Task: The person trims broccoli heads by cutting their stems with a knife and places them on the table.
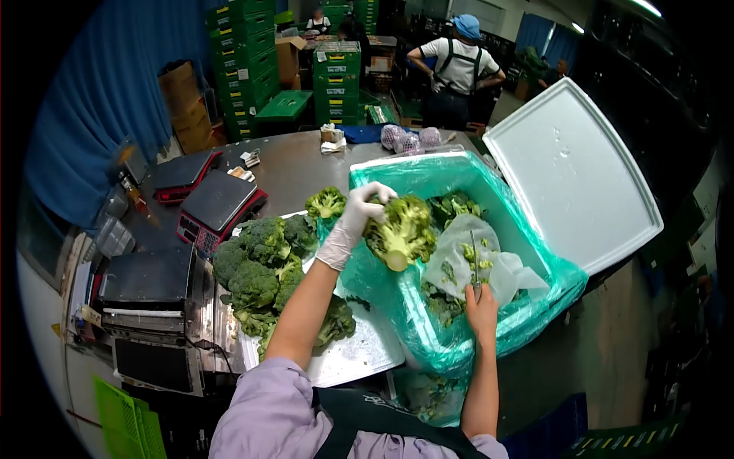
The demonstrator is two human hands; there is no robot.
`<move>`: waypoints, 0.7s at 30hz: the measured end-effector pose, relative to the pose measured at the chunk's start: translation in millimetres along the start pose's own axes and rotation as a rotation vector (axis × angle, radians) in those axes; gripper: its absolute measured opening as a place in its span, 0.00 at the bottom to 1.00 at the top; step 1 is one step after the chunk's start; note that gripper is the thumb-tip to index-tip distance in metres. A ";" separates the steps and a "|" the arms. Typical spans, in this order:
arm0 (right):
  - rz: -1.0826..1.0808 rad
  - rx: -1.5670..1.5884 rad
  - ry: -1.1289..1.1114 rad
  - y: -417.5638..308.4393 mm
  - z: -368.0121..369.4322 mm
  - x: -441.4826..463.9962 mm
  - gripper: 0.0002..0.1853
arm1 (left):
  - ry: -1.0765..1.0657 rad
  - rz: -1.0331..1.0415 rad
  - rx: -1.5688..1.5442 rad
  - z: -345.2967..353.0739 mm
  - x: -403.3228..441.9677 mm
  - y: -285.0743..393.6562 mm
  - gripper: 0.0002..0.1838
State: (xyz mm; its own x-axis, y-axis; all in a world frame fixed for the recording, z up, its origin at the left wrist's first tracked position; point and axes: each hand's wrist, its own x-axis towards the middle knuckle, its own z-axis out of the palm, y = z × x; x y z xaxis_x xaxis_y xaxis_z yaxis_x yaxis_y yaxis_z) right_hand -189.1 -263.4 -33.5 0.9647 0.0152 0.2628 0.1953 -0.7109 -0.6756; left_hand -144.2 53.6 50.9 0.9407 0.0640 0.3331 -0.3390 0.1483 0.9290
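My left hand (356, 218), in a white glove, grips a broccoli head (401, 233) with its cut stem facing me. The broccoli is held above the near left rim of a white foam box lined with green plastic film (527, 222). In my bare right hand (481, 312) is a knife (475, 264), blade pointing away from me over the box. Inside the box, beneath the knife, a translucent plastic sheet (508, 260) carries small green bits, with broccoli pieces (453, 206) around it. Left of the box, several broccoli heads (264, 268) are piled on a white tray (359, 359).
Two red-based scales (218, 203) stand on the metal table (294, 164) at the left. A white lid (573, 180) leans behind the box. Net-wrapped items (409, 141) lie at the table's far edge. Green crates (336, 84) and a person in a blue cap (462, 65) are farther back.
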 end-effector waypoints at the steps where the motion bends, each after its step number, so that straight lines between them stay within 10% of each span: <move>1: 0.013 0.003 -0.008 0.1 0.4 0.2 0.16 | 0.009 0.017 -0.028 -12.1 -2.4 -7.7 0.15; 13: 0.038 0.018 -0.040 2.9 2.7 1.1 0.16 | 0.087 0.067 -0.728 -53.1 -28.6 -32.7 0.15; 21: 0.017 0.000 -0.022 3.4 1.7 0.7 0.16 | 0.566 -0.453 -0.873 -34.4 -39.1 -18.7 0.29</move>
State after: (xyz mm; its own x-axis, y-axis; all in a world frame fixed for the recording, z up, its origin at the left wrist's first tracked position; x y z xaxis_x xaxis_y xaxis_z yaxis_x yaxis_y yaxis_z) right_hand -187.4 -264.6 -36.8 0.9715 0.0187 0.2362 0.1789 -0.7114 -0.6796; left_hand -175.0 82.3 15.0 0.9141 0.2333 -0.3316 -0.0683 0.8947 0.4414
